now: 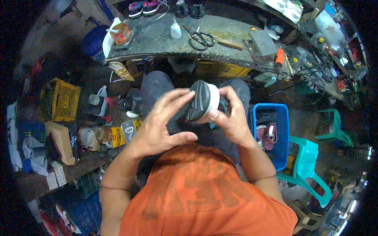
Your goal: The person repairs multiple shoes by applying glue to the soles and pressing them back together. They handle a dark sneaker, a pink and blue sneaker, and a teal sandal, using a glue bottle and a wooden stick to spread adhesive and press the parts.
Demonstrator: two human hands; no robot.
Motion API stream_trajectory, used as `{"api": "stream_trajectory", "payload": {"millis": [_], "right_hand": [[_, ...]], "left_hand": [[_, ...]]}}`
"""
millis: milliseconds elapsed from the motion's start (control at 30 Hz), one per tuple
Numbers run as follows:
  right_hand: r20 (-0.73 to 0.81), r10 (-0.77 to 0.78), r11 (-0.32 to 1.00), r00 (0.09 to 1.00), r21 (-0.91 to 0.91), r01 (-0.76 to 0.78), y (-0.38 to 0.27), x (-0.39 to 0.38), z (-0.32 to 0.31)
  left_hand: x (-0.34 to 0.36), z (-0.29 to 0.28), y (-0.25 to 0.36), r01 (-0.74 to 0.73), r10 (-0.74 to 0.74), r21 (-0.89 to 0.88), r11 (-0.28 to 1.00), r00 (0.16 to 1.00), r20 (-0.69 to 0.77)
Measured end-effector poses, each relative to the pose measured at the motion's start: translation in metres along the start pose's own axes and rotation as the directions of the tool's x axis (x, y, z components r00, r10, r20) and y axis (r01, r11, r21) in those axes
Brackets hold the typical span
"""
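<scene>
My right hand (pixel 235 120) grips a dark shoe (pixel 200 99) with a white sole, its thumb and fingers on the sole side. The shoe is held above my lap, turned on its side. My left hand (pixel 159 124) is open, thumb spread well away from the fingers. Its fingertips reach the dark upper of the shoe; whether they touch it or stay just short, I cannot tell. Beyond the shoe, on the workbench (pixel 157 45), lie black-handled scissors (pixel 201 41), a wooden-handled tool (pixel 229 44) and a white squeeze bottle (pixel 175 30).
An orange tin (pixel 121 34) stands at the bench's left end. Several shoes line its back. To my right are a blue basket (pixel 288 137) holding maroon footwear and a green plastic chair (pixel 305 159). A yellow crate (pixel 63 99) and a cardboard box (pixel 61 141) stand left.
</scene>
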State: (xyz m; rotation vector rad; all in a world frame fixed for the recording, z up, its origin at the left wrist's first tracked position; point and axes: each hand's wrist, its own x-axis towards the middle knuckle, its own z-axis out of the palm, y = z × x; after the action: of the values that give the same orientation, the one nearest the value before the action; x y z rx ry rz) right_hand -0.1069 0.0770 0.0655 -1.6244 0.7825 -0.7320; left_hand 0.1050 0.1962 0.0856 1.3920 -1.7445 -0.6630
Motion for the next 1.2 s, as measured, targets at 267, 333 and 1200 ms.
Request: {"api": "stream_trajectory", "payload": {"millis": [267, 333, 1200], "right_hand": [[0.19, -0.024, 0.997, 0.981, -0.068, 0.037, -0.011, 0.057, -0.007], [0.255, -0.019, 1.0, 0.967, -0.006, 0.021, 0.003, 0.065, -0.002], [0.178, -0.071, 0.997, 0.981, -0.005, 0.074, 0.024, 0.063, 0.034]], "left_hand": [[0.04, -0.001, -0.02, 0.115, -0.18, -0.298, 0.948, 0.963, -0.203], [0.037, 0.012, -0.034, 0.194, -0.312, -0.49, 0.85, 0.935, -0.17], [0.023, 0.045, -0.076, 0.193, -0.443, -0.495, 0.847, 0.77, -0.459]]}}
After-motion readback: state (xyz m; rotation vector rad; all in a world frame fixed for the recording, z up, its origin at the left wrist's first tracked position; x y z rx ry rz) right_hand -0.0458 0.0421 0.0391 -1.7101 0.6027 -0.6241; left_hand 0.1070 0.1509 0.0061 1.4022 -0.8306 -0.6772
